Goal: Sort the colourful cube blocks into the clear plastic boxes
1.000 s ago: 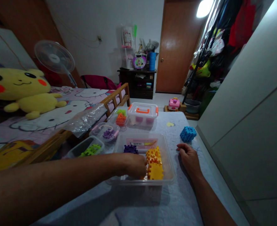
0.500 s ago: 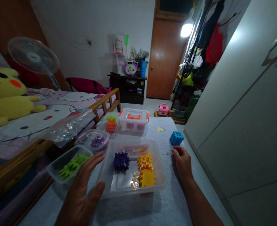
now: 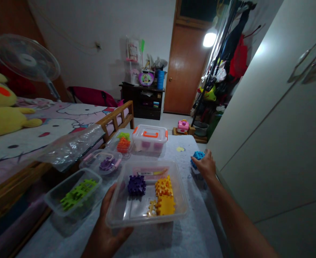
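A clear plastic box [image 3: 147,223] stands on the table in front of me. Inside lie a dark purple interlocking block cube [image 3: 137,185], yellow-orange interlocking blocks [image 3: 165,200] and a loose pale yellow piece [image 3: 152,208]. My left hand [image 3: 108,224] is closed around the box's near left corner, fingers along its side and thumb at the front, partly seen behind the wall. Over at the table's right edge, my right hand [image 3: 206,165] grips a blue interlocking block cube [image 3: 198,155] between thumb and fingers.
Left of the box, a small tub [image 3: 50,199] holds green pieces [image 3: 79,193]. Behind it lie a pink-clipped lid [image 3: 90,165] with purple pieces and a tray with orange and green blocks [image 3: 123,145]. An orange-handled lidded box [image 3: 149,138] stands farther back. A wooden bed rail [image 3: 117,116] borders the left.
My right hand has moved up to the blue block cube and taken hold of it. My left hand has lowered onto the clear box's near left corner. The view has shifted slightly.
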`<control>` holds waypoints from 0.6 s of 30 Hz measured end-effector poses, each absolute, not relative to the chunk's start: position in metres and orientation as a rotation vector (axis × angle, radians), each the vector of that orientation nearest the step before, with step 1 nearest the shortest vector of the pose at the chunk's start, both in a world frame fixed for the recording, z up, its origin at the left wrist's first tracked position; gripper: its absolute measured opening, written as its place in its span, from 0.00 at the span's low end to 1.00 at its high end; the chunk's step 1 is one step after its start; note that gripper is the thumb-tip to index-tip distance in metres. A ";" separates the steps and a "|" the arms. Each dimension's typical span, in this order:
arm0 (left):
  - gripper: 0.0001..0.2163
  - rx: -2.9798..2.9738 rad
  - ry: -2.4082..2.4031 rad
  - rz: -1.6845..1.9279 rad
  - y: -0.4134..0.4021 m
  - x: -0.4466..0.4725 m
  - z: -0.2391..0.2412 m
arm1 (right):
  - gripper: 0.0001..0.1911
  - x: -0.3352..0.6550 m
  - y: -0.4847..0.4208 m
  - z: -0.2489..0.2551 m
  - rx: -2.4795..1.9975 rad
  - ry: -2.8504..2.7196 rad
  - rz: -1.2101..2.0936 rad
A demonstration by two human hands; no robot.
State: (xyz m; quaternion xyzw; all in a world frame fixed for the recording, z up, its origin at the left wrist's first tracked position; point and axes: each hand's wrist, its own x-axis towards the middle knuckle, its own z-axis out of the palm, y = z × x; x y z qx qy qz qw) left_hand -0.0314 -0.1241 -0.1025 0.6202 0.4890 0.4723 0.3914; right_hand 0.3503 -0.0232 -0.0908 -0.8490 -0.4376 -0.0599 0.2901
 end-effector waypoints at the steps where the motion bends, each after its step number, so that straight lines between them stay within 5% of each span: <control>1: 0.45 1.604 1.246 1.197 -0.121 -0.032 -0.104 | 0.43 0.350 -0.022 -0.089 -2.312 -1.184 -0.145; 7: 0.50 1.697 1.140 1.124 -0.104 -0.032 -0.110 | 0.28 0.353 -0.020 -0.085 -2.406 -1.222 -0.126; 18: 0.49 1.589 1.056 1.031 -0.102 -0.032 -0.114 | 0.21 0.360 -0.023 -0.091 -2.368 -1.273 -0.173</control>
